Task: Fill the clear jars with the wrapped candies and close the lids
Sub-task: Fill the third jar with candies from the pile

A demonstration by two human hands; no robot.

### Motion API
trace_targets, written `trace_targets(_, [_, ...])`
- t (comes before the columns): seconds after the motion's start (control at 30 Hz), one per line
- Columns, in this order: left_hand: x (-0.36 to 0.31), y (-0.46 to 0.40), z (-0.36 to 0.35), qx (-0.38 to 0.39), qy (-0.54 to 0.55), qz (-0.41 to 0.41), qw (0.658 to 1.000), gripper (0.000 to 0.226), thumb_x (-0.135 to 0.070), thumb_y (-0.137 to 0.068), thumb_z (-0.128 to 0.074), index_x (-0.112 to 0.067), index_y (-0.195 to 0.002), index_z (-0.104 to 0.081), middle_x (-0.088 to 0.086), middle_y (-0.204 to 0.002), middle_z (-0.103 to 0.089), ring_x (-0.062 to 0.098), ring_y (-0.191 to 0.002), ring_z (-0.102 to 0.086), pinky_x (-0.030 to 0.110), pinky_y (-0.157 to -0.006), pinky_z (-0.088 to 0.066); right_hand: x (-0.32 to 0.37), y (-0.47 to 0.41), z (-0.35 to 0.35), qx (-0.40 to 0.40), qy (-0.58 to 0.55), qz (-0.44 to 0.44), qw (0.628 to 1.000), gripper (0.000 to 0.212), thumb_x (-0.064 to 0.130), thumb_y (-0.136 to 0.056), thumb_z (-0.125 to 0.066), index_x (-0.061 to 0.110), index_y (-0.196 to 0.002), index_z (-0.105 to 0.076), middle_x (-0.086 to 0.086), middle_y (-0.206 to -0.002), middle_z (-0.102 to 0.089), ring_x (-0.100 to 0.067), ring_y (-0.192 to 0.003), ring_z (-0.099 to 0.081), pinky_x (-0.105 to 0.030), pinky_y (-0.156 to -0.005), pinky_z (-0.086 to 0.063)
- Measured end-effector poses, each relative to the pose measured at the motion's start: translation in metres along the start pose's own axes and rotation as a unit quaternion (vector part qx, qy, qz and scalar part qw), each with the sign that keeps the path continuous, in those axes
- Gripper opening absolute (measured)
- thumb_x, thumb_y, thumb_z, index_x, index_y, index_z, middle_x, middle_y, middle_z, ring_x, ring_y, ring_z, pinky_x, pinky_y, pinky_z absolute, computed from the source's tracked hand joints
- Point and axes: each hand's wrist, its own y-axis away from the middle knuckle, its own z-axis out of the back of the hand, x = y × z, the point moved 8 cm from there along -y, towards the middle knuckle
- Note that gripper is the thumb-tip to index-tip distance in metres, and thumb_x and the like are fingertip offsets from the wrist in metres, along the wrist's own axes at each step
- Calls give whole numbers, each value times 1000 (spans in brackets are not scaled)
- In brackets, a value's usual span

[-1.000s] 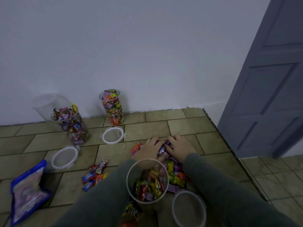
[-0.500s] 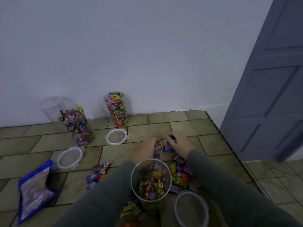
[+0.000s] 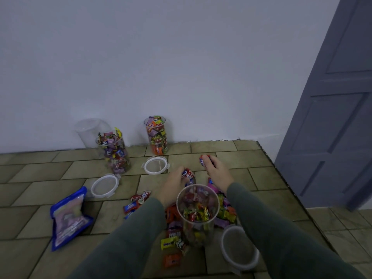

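Observation:
A clear jar [image 3: 198,228], partly filled with wrapped candies, stands on the tiled floor just in front of me. My left hand [image 3: 176,183] is just beyond its rim, closed on a red and blue wrapped candy. My right hand [image 3: 216,171] is lifted farther back and right, gripping another red and blue candy. Loose wrapped candies [image 3: 226,213] lie around the jar's base. Two full jars stand near the wall, one [image 3: 114,152] at the left and one [image 3: 157,135] at the centre, both without lids.
Three round lids lie on the floor: one [image 3: 156,165] by the centre jar, one [image 3: 104,186] at the left, one [image 3: 239,247] near my right arm. An empty clear jar [image 3: 88,130] leans against the wall. A blue candy bag [image 3: 68,216] lies left. A grey door [image 3: 332,117] stands right.
Both hands left the candy pile, each lifting with candy gripped. The right hand rose up and away; the left stays near the jar's rim. The camera tilted slightly.

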Motion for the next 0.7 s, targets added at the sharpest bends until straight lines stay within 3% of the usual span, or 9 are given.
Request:
trace_targets(0.13, [2, 14, 14, -17, 1, 8, 1000, 23, -22, -99, -50, -13, -120, -52, 6, -116, -58, 20, -107, -56, 41, -95, -47, 21, 11, 2, -22, -53, 3, 998, 35, 43, -101, -40, 18, -111, -62, 16, -80, -57, 0, -78, -53, -28, -82, -46])
trace_targets(0.23, [-7, 26, 31, -59, 9, 4, 998, 15, -19, -99, -51, -11, -111, -54, 5, -107, -59, 19, -98, -57, 29, -80, -44, 44, 24, 7, -38, -72, 19, 996, 29, 42, -101, -40, 23, -93, -60, 15, -70, -52, 0, -67, -48, -19, -65, -39])
trace_targets(0.3, [-16, 34, 43, -88, 21, -8, 996, 18, -21, -100, -49, -12, -115, -55, -1, -101, -57, 14, -92, -54, 23, -70, -38, 61, 34, 11, -48, -113, 26, 992, 30, 40, -101, -40, 25, -81, -56, 13, -66, -49, -1, -61, -45, -17, -58, -35])
trace_targets(0.37, [-27, 41, 56, -124, 38, -24, 991, 24, -21, -100, -49, -11, -121, -54, -9, -94, -53, 9, -87, -51, 20, -66, -36, 74, 43, 13, -54, -175, 10, 983, 29, 39, -101, -39, 22, -86, -56, 12, -68, -48, 0, -62, -44, -16, -58, -37])
trace_targets(0.47, [-40, 52, 72, -177, 102, -50, 978, 17, -23, -100, -49, -18, -116, -53, -16, -86, -54, 1, -77, -52, 10, -64, -40, 93, 55, 14, -62, -251, 15, 966, 32, 39, -102, -39, 16, -88, -56, 8, -61, -40, -7, -56, -37, -23, -55, -33])
trace_targets(0.6, [-50, 64, 79, -227, 246, -65, 940, 29, -30, -100, -49, -14, -124, -53, -9, -89, -60, 8, -80, -57, 26, -76, -49, 103, 72, 10, -92, -312, 18, 946, 38, 41, -102, -36, 11, -86, -51, 4, -57, -38, -10, -52, -35, -27, -53, -33])
trace_targets(0.7, [-60, 78, 75, -244, 333, -76, 908, 25, -27, -100, -49, -12, -119, -54, -11, -80, -57, 3, -71, -54, 20, -67, -46, 100, 87, 6, -116, -344, 8, 932, 38, 42, -102, -34, 9, -88, -48, 4, -58, -36, -9, -52, -34, -26, -52, -33])
